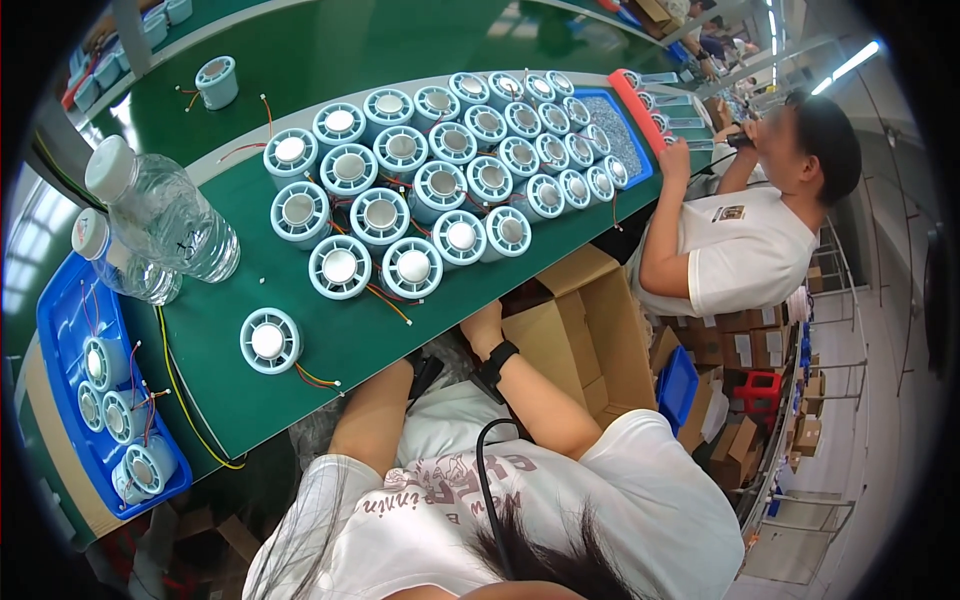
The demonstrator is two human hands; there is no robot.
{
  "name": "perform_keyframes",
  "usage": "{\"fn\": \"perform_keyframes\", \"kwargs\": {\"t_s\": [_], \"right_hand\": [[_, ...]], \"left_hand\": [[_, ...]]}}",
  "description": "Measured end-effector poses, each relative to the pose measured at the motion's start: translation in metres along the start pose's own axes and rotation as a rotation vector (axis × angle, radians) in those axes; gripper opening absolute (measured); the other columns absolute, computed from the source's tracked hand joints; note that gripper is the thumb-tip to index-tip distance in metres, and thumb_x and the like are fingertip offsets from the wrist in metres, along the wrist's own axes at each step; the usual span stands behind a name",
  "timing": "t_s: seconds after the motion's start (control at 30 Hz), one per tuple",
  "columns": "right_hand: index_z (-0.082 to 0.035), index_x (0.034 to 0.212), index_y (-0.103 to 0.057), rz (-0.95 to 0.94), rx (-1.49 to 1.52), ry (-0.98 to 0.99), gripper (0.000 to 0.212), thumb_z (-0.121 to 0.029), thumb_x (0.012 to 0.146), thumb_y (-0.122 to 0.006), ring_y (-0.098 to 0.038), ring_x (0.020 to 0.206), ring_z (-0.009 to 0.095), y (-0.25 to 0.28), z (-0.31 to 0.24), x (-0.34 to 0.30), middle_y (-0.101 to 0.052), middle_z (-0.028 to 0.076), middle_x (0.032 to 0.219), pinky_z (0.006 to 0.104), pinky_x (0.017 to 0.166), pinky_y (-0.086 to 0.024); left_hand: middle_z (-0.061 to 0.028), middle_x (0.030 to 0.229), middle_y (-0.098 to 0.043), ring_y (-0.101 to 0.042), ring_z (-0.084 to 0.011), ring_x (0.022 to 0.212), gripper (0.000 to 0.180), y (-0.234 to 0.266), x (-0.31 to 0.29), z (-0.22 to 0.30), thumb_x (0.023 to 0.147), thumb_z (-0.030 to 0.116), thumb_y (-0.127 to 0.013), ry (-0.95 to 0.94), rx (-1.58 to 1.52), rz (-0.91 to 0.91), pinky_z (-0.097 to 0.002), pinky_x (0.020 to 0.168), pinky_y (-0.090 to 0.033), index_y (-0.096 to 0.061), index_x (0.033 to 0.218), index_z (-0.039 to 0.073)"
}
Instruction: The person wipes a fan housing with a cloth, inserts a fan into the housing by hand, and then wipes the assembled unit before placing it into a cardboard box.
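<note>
Both my forearms reach to the near edge of the green tabletop [225,390]. My left forearm [368,425] runs under that edge, and the left hand is hidden below it. Only the back of my right hand [483,323] shows at the edge, beside an open cardboard box [560,330]; its fingers are hidden. A black band [494,362] circles the right wrist. Closest on the table are light-blue round fan-like units with silver centres and thin coloured wires. One such unit [269,341] sits apart at the near left; several stand in rows farther back.
Two clear bottles [185,225] stand at the left, near a blue tray [55,310] with several units. Another blue tray [625,150] lies at the far right end. A co-worker [750,240] stands at the right. Cartons and a red stool [757,393] are behind.
</note>
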State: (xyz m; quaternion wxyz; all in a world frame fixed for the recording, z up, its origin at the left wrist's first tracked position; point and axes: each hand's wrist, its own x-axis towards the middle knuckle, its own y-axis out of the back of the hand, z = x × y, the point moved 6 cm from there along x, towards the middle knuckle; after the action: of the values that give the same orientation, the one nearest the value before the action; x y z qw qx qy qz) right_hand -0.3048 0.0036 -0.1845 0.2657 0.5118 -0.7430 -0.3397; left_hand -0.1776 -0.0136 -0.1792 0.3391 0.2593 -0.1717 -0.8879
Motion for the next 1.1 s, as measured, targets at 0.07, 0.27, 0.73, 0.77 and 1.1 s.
{"fn": "perform_keyframes", "kwargs": {"t_s": [0.07,0.27,0.73,0.77,1.1], "right_hand": [[0.001,0.09,-0.064,-0.068,0.251,-0.143,0.016,-0.012,0.081,-0.066,-0.065,0.085,0.037,-0.023,0.035,0.005,-0.068,0.019,0.088,0.0393,0.071,-0.052],[0.003,0.089,-0.062,-0.164,1.031,-0.702,0.013,-0.008,0.083,-0.063,-0.066,0.088,0.031,-0.034,0.02,-0.011,-0.068,0.019,0.09,0.0356,0.07,-0.051],[0.0,0.088,-0.063,-0.079,-0.208,0.278,0.011,-0.008,0.08,-0.062,-0.061,0.088,0.038,-0.005,-0.042,-0.013,-0.065,0.019,0.088,0.0415,0.074,-0.05],[-0.001,0.088,-0.063,-0.082,-0.232,0.342,0.011,-0.009,0.08,-0.061,-0.061,0.089,0.038,-0.005,-0.047,-0.012,-0.065,0.019,0.089,0.0417,0.076,-0.05],[0.0,0.085,-0.061,-0.002,-0.121,0.481,0.005,-0.003,0.081,-0.06,-0.06,0.086,0.035,-0.006,-0.047,-0.006,-0.063,0.019,0.087,0.0417,0.072,-0.048]], "left_hand": [[-0.0171,0.121,-0.057,-0.058,-0.0288,0.107,0.055,0.001,-0.002,0.003,0.083,0.032,-0.069,-0.017,-0.006,-0.016,-0.0388,0.092,-0.046,-0.05,0.128,0.006],[-0.017,0.12,-0.058,-0.058,-0.0286,0.106,0.055,-0.003,-0.003,-0.003,0.083,0.033,-0.069,-0.03,-0.049,-0.059,-0.0385,0.091,-0.046,-0.05,0.128,0.005],[-0.0167,0.118,-0.059,-0.059,-0.028,0.104,0.054,0.001,0.006,0.005,0.084,0.034,-0.068,-0.081,-0.162,-0.128,-0.0379,0.089,-0.047,-0.051,0.126,0.005],[-0.0166,0.117,-0.059,-0.059,-0.028,0.104,0.054,0.004,0.008,0.005,0.084,0.034,-0.068,-0.085,-0.17,-0.132,-0.0378,0.089,-0.047,-0.051,0.126,0.005],[-0.0164,0.116,-0.06,-0.06,-0.0275,0.102,0.054,-0.007,0.001,0.012,0.084,0.034,-0.068,-0.125,-0.233,-0.182,-0.0374,0.087,-0.048,-0.051,0.126,0.004]]}}
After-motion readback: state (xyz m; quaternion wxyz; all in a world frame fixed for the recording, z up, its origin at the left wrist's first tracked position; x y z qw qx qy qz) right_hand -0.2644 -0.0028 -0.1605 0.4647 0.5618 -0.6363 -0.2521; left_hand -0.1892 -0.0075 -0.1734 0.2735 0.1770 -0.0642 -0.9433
